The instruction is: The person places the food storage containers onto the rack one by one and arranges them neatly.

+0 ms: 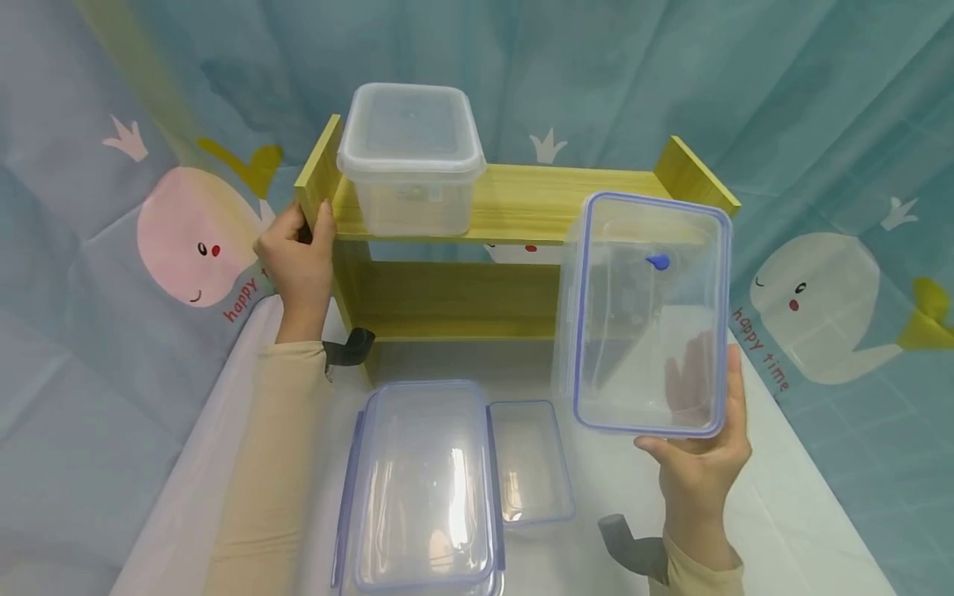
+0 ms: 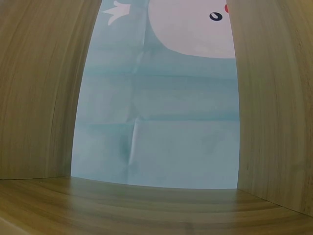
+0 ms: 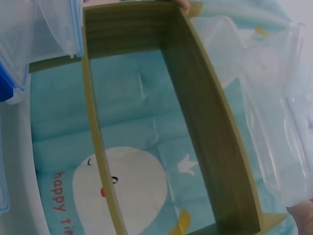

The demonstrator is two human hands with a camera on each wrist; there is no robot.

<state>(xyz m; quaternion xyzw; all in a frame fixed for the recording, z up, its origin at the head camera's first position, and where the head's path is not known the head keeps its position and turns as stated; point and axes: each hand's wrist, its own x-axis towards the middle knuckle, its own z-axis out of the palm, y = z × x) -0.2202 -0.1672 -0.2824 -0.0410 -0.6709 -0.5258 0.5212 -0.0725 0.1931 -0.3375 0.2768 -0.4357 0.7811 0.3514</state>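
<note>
My left hand point(image 1: 301, 257) grips the left side panel point(image 1: 319, 165) of a light wooden shelf point(image 1: 522, 203), thumb on the inner face. Its fingertips point(image 3: 184, 4) show at the top of the right wrist view. My right hand point(image 1: 704, 463) holds a clear food container point(image 1: 619, 348) at its lower right corner. The container has a blue rim and a small blue tab, and is tilted up before the shelf's right part. Some fingers show through its clear plastic. In the right wrist view the container point(image 3: 274, 112) stands beside the shelf. No hand appears in the left wrist view.
A clear lidded box point(image 1: 410, 199) stands on the shelf's top board at the left. On the white table point(image 1: 619, 513) lie a large container point(image 1: 425, 480) with blue side clips and a smaller blue-rimmed one point(image 1: 532, 463). A patterned curtain point(image 1: 596, 74) hangs behind.
</note>
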